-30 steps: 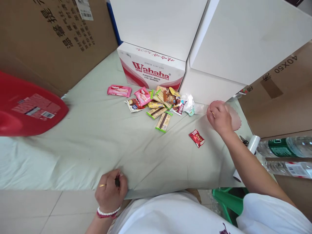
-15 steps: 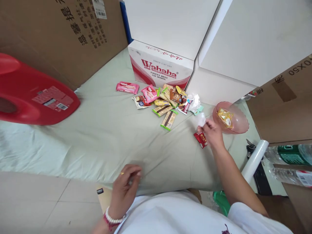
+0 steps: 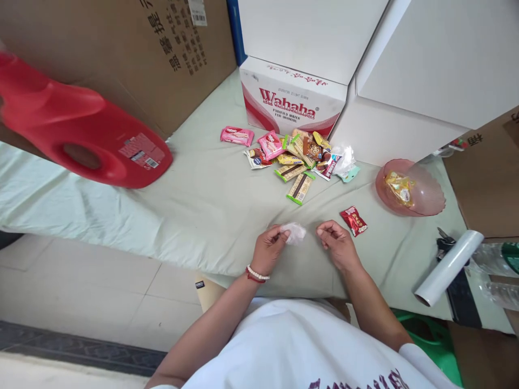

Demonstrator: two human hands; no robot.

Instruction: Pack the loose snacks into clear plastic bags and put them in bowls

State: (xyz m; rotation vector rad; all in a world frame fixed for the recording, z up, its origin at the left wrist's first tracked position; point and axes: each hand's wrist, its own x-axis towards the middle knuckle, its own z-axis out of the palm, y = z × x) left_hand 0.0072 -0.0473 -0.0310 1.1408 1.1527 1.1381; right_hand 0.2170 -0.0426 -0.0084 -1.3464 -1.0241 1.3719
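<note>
My left hand (image 3: 270,249) pinches a small crumpled, translucent white plastic bag (image 3: 294,233) between thumb and fingers above the cloth. Just to the right of it, apart from the bag, is my right hand (image 3: 338,246), its fingers curled in with the thumb against them and nothing visible in them. A red snack packet (image 3: 354,221) lies flat on the cloth beyond my right hand. Farther back is a loose pile of wrapped snacks (image 3: 300,186), with another clump of clear-white plastic (image 3: 344,158) at its right end.
A pink glass bowl (image 3: 432,197) holds yellow-wrapped packets. Behind the pile stand a Wahaha water box (image 3: 294,105) and white boxes (image 3: 300,32). At left is a red jug (image 3: 117,146) by a cardboard carton (image 3: 133,59). A white plastic roll (image 3: 450,267) lies at right near bottles (image 3: 492,259).
My right hand has come back toward me from beside the red packet. My left hand has moved up and right and now holds the plastic bag that was in my right hand.
</note>
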